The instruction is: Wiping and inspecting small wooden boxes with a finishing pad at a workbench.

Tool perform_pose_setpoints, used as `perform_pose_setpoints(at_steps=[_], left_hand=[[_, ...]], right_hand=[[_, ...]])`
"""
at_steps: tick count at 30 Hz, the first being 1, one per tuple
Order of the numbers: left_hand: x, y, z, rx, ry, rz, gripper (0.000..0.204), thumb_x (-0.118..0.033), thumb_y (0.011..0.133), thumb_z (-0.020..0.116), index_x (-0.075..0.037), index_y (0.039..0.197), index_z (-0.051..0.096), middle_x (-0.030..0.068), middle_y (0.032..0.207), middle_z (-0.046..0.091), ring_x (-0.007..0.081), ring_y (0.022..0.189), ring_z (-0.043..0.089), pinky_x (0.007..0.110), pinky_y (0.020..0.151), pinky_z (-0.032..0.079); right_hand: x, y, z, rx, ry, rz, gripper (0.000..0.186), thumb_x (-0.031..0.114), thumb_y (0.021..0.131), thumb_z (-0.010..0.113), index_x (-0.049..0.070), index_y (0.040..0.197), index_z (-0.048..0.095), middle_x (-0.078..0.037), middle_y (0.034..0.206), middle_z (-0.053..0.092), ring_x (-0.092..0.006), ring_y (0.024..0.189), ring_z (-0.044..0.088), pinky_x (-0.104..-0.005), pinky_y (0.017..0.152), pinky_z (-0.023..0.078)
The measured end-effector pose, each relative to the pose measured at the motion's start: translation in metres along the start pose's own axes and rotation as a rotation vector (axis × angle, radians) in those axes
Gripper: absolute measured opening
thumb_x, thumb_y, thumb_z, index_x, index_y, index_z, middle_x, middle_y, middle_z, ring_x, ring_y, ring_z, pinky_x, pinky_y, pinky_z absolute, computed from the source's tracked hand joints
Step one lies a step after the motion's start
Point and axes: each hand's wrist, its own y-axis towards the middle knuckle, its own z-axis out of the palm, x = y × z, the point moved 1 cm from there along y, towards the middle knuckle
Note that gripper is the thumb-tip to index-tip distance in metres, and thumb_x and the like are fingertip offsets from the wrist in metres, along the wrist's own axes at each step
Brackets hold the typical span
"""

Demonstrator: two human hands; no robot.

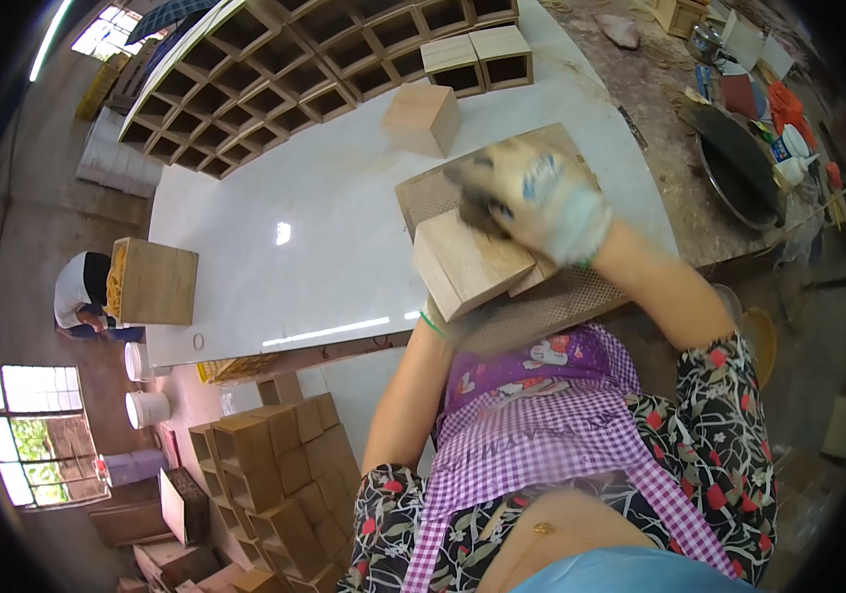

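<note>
A pale wooden box (467, 259) sits tilted over a brown perforated mat (431, 194) on the white table. My right hand (542, 196), in a whitish work glove, is closed at the box's far upper edge. A dark lump shows beneath its fingers, too blurred to name. My left hand (435, 314) is at the box's near left side; only a bit of glove with a green cuff shows, its fingers hidden behind the box. Another piece of wood (536, 277) lies just right of the box, partly covered. Beyond the mat stands a second wooden box (422, 119).
Rows of open wooden boxes (295, 74) are stacked at the table's far side. One box (157, 282) stands at the left edge, near a bent-over person (82, 287). Tools and a dark basin (739, 168) crowd the right bench. More boxes (280, 465) are piled lower left.
</note>
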Motion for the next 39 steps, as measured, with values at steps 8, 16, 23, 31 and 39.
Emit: perform_pose_setpoints(at_steps=[8,16,23,31,39], left_hand=[[-0.002,0.006,0.023,0.173,0.521,0.35,0.048,-0.017,0.095,0.059,-0.009,0.139,0.042,0.0085,0.129,0.055,0.0222,0.119,0.055,0.037,0.103,0.048],[-0.002,-0.009,-0.014,0.339,0.306,0.145,0.044,-0.022,0.097,0.054,-0.009,0.138,0.046,0.0072,0.134,0.053,0.0213,0.122,0.054,0.038,0.103,0.047],[-0.009,-0.013,-0.008,0.272,0.14,0.065,0.041,-0.029,0.1,0.048,-0.009,0.136,0.049,0.0078,0.134,0.054,0.0222,0.121,0.055,0.039,0.101,0.049],[0.0,-0.008,-0.013,0.231,0.066,0.008,0.042,-0.034,0.103,0.042,-0.009,0.137,0.049,0.0089,0.137,0.053,0.0235,0.122,0.056,0.041,0.1,0.05],[-0.007,-0.002,0.02,0.136,0.497,0.383,0.041,-0.001,0.084,0.071,-0.002,0.122,0.057,0.0066,0.113,0.067,0.0165,0.103,0.061,0.032,0.094,0.05]], right_hand=[[0.015,-0.036,0.003,-0.047,0.151,-0.106,0.044,0.016,0.08,0.065,0.013,0.124,0.062,-0.013,0.106,0.063,-0.0311,0.1,0.062,-0.0421,0.086,0.051],[0.051,0.019,-0.013,0.123,-0.025,-0.204,0.033,0.021,0.086,0.063,0.014,0.118,0.063,-0.011,0.102,0.065,-0.029,0.094,0.064,-0.0397,0.084,0.052],[-0.026,0.035,-0.005,-0.061,-0.058,0.056,0.032,0.015,0.083,0.067,0.014,0.115,0.067,-0.011,0.109,0.066,-0.0293,0.102,0.064,-0.0392,0.088,0.053],[-0.075,-0.004,-0.009,-0.391,0.273,0.096,0.03,0.015,0.087,0.063,0.007,0.115,0.064,-0.014,0.104,0.066,-0.0346,0.098,0.063,-0.0397,0.084,0.052],[-0.04,-0.012,-0.015,-0.363,-0.105,-0.094,0.038,0.012,0.08,0.067,0.012,0.118,0.063,-0.012,0.104,0.063,-0.031,0.096,0.062,-0.0406,0.086,0.05]])
